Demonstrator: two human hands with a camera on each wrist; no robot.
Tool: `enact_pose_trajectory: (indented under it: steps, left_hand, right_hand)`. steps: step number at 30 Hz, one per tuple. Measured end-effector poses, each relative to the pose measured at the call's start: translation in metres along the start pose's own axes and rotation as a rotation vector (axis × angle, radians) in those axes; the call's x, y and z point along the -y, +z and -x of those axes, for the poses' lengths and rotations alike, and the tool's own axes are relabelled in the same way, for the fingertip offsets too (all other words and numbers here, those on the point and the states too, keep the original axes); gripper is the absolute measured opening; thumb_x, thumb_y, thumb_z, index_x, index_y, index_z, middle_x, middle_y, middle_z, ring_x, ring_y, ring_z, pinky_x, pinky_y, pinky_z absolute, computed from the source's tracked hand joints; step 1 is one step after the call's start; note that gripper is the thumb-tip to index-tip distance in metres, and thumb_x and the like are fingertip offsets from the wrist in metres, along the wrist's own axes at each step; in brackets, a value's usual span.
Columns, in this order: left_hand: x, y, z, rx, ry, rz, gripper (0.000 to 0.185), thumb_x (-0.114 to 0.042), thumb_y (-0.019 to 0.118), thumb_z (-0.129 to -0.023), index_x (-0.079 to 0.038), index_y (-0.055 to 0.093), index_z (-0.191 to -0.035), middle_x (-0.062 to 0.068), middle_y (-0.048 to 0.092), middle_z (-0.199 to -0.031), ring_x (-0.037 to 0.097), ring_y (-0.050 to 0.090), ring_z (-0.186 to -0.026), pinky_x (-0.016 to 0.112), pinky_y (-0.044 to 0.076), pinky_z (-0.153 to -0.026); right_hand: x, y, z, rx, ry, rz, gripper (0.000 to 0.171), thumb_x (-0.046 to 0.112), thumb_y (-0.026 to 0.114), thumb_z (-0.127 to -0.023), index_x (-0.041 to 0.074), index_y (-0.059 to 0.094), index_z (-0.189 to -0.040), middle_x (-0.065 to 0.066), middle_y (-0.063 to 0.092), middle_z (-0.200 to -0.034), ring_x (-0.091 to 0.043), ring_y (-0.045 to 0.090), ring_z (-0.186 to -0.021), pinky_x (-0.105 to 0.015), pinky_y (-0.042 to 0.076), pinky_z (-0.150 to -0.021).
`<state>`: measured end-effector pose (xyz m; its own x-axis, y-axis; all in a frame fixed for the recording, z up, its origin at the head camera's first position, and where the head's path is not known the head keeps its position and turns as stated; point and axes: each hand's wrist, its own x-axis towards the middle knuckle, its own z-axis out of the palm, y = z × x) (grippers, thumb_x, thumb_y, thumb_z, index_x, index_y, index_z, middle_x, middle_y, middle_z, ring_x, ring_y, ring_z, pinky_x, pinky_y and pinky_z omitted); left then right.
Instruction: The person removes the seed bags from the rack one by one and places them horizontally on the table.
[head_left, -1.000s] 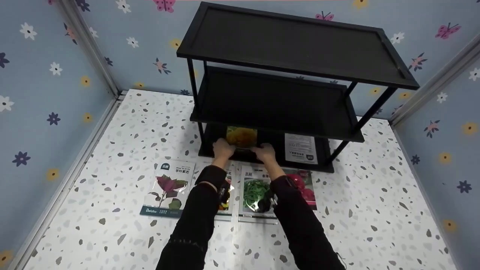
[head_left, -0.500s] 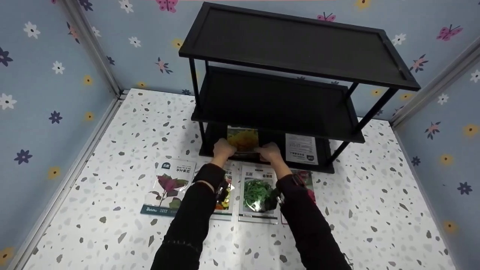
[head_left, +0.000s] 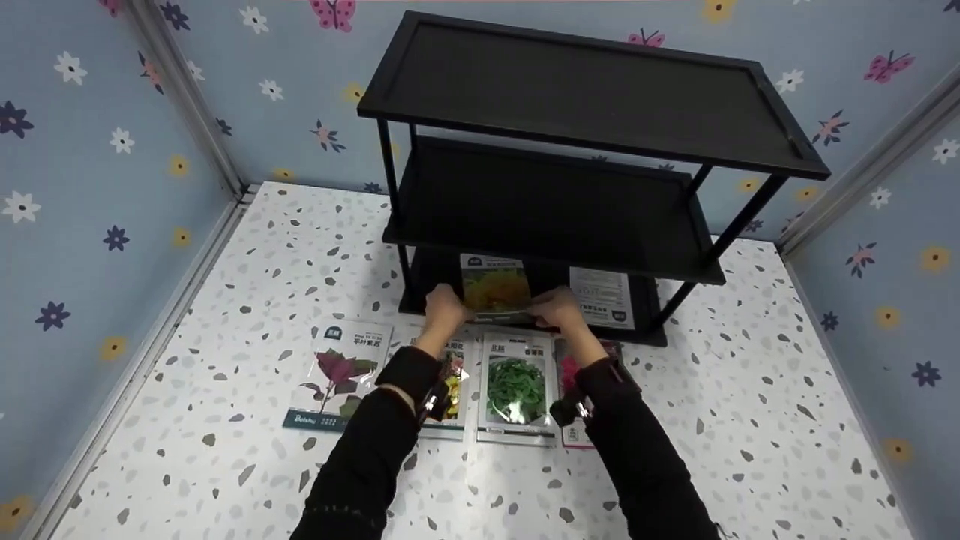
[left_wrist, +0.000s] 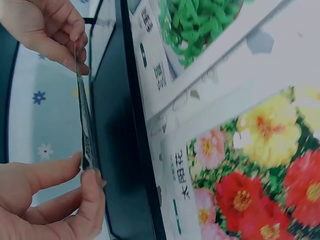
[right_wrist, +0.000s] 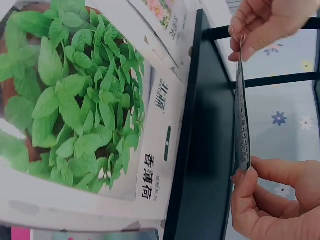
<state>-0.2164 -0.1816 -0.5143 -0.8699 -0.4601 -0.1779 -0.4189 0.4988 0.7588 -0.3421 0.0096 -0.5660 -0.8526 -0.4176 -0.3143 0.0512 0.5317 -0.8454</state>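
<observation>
Both hands pinch one seed pack. It has a yellow flower on it. The left hand pinches its bottom left corner between thumb and fingers. The right hand pinches its bottom right corner the same way. The pack stands upright between the hands, just over the front edge of the bottom board of the black shelf.

Just to the right of the right hand, a white pack lies on the same bottom board.

Below the hands, more packs lie flat on the spotty floor. The green leaf pack is under the gap between the two arms. A flower pack lies beside it under the left arm. A pink pack peeks out under the right arm. A purple leaf pack lies further left.
</observation>
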Motion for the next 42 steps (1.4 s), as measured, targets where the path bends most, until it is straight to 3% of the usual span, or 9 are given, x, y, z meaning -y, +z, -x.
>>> enact_pose_trajectory:
  steps: [3, 8, 12, 16, 21, 26, 30, 33, 42]
  left_hand:
    - [-0.022, -0.021, 0.036, 0.016, 0.04, 0.059, 0.021, -0.007, 0.074, -0.07, 0.007, 0.062, -0.079, 0.01, 0.057, -0.063, 0.021, 0.055, -0.057, 0.029, 0.047, -0.054]
    - [-0.023, -0.023, 0.058, 0.039, 0.142, 0.197, 0.018, -0.005, 0.073, -0.072, 0.006, 0.061, -0.063, -0.001, 0.043, -0.044, 0.008, 0.036, -0.039, 0.022, 0.031, -0.044]
    - [-0.026, -0.018, 0.076, 0.064, 0.173, 0.251, 0.016, -0.004, 0.071, -0.073, 0.009, 0.065, -0.08, 0.003, 0.053, -0.052, 0.008, 0.045, -0.045, 0.022, 0.037, -0.046]
    - [-0.031, -0.006, 0.094, 0.074, 0.231, 0.284, 0.013, 0.0, 0.07, -0.072, 0.005, 0.059, -0.067, 0.002, 0.05, -0.05, 0.011, 0.051, -0.045, 0.02, 0.035, -0.043]
    - [-0.035, 0.012, 0.111, 0.076, 0.339, 0.28, 0.046, 0.003, 0.069, -0.071, -0.012, 0.03, -0.051, -0.004, 0.035, -0.044, 0.007, 0.04, -0.04, 0.018, 0.029, -0.045]
    - [-0.04, 0.031, 0.127, 0.1, 0.345, 0.239, 0.035, -0.001, 0.07, -0.072, -0.007, 0.044, -0.051, -0.003, 0.043, -0.047, 0.004, 0.039, -0.042, 0.017, 0.033, -0.046]
    - [-0.043, 0.05, 0.136, 0.097, 0.346, 0.228, 0.011, -0.001, 0.073, -0.069, 0.006, 0.065, -0.072, 0.004, 0.058, -0.058, 0.008, 0.052, -0.048, 0.021, 0.048, -0.055]
    - [-0.045, 0.064, 0.142, 0.104, 0.342, 0.238, 0.025, 0.0, 0.074, -0.068, 0.01, 0.065, -0.088, 0.009, 0.063, -0.067, 0.013, 0.06, -0.057, 0.024, 0.051, -0.063]
    - [-0.059, 0.101, 0.153, 0.183, 0.291, 0.3, 0.028, 0.003, 0.072, -0.067, 0.013, 0.062, -0.091, 0.009, 0.063, -0.067, 0.013, 0.059, -0.059, 0.022, 0.051, -0.061]
  right_hand:
    - [-0.02, -0.007, -0.01, 0.006, -0.028, -0.019, 0.039, 0.017, 0.074, -0.073, 0.001, 0.062, -0.107, -0.014, 0.061, -0.098, -0.021, 0.062, -0.071, -0.031, 0.052, -0.061]
    - [0.041, -0.017, 0.073, -0.033, -0.061, -0.016, 0.034, 0.005, 0.063, -0.081, -0.01, 0.056, -0.11, -0.022, 0.059, -0.095, -0.022, 0.06, -0.068, -0.035, 0.051, -0.066]
    - [0.06, -0.026, 0.118, -0.074, -0.085, -0.031, 0.03, -0.003, 0.058, -0.081, -0.017, 0.053, -0.107, -0.026, 0.059, -0.092, -0.017, 0.059, -0.065, -0.032, 0.052, -0.065]
    - [0.048, -0.032, 0.139, -0.154, -0.086, 0.008, 0.028, -0.001, 0.061, -0.08, -0.014, 0.057, -0.105, -0.023, 0.062, -0.087, -0.016, 0.059, -0.061, -0.035, 0.052, -0.062]
    - [0.027, -0.036, 0.161, -0.245, -0.122, 0.016, 0.026, -0.004, 0.063, -0.076, -0.011, 0.061, -0.102, -0.02, 0.062, -0.084, -0.021, 0.058, -0.059, -0.037, 0.052, -0.057]
    - [0.011, -0.044, 0.182, -0.313, -0.137, 0.152, 0.024, -0.002, 0.065, -0.073, -0.009, 0.063, -0.097, -0.016, 0.064, -0.079, -0.02, 0.058, -0.061, -0.029, 0.05, -0.055]
    - [0.001, -0.052, 0.198, -0.349, -0.11, 0.243, 0.024, 0.001, 0.066, -0.073, -0.007, 0.064, -0.096, -0.012, 0.064, -0.078, -0.021, 0.059, -0.069, -0.028, 0.047, -0.062]
    - [-0.007, -0.06, 0.208, -0.352, -0.055, 0.221, 0.025, 0.0, 0.064, -0.075, -0.008, 0.063, -0.098, -0.012, 0.063, -0.077, -0.02, 0.059, -0.065, -0.027, 0.048, -0.058]
    - [-0.031, -0.085, 0.226, -0.372, 0.044, 0.162, 0.028, -0.002, 0.062, -0.075, -0.014, 0.059, -0.1, -0.013, 0.063, -0.073, -0.014, 0.056, -0.051, -0.024, 0.047, -0.047]
